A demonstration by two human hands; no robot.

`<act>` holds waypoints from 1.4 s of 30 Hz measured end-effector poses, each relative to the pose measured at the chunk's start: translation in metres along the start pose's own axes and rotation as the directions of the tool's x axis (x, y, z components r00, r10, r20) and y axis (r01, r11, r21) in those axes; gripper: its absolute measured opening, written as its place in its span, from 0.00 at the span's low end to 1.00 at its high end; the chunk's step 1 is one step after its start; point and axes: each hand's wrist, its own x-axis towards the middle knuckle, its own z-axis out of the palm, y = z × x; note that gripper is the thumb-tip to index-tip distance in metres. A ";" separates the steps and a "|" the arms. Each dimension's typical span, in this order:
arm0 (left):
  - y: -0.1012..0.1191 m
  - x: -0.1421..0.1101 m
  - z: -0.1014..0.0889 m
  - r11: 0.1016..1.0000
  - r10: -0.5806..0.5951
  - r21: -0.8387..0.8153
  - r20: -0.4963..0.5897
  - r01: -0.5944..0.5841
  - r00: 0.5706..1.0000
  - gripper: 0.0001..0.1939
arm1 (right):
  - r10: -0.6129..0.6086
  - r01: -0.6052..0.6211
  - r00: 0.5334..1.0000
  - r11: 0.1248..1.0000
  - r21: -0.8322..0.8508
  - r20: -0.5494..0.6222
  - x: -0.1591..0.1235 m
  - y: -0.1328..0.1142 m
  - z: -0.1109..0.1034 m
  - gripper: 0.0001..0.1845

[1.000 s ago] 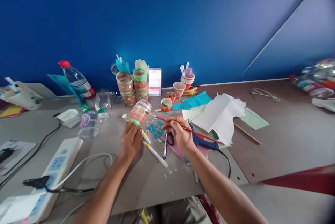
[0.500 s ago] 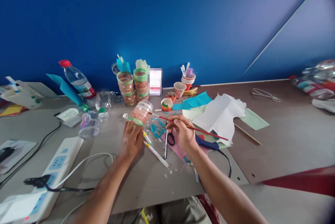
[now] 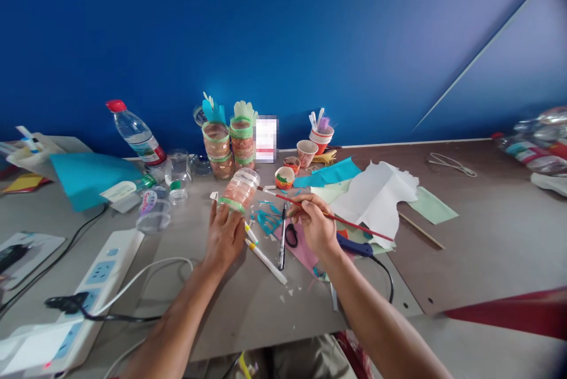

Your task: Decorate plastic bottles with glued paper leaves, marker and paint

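My left hand is closed round the lower end of a cut plastic bottle, which lies tilted and has brown paint, a green band and a clear end. In my right hand is a thin red paintbrush, held like a pen; its tip is close to the bottle's right side, and I cannot tell if it touches. Beyond the bottle, small paint cups hold green and brown paint. Behind stand two painted bottle pieces, a left one with blue paper leaves and a right one with pale leaves.
A white marker, a black pen, blue paper scraps and a dark blue glue gun lie near my hands. White crumpled paper is at right. At left are a power strip, a red-capped bottle and blue paper.
The blue paper at the left has tipped from leaning on the red-capped bottle to lying lower toward me. The brush tip has shifted slightly; both hands keep their grips.
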 end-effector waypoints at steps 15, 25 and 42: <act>0.002 -0.003 0.001 0.999 0.027 -0.039 0.062 -0.025 0.998 0.09 | 0.005 -0.005 1.000 1.000 0.015 0.025 0.002 -0.003 -0.002 0.09; 0.014 0.004 -0.011 0.838 -0.223 -0.499 0.054 0.219 0.973 0.14 | -0.011 0.011 0.998 1.000 0.002 0.055 0.001 0.002 -0.003 0.09; 0.013 0.014 -0.002 0.278 -0.488 -0.873 0.232 0.402 0.842 0.19 | -0.009 0.010 0.997 1.000 -0.006 0.080 0.002 0.011 -0.002 0.08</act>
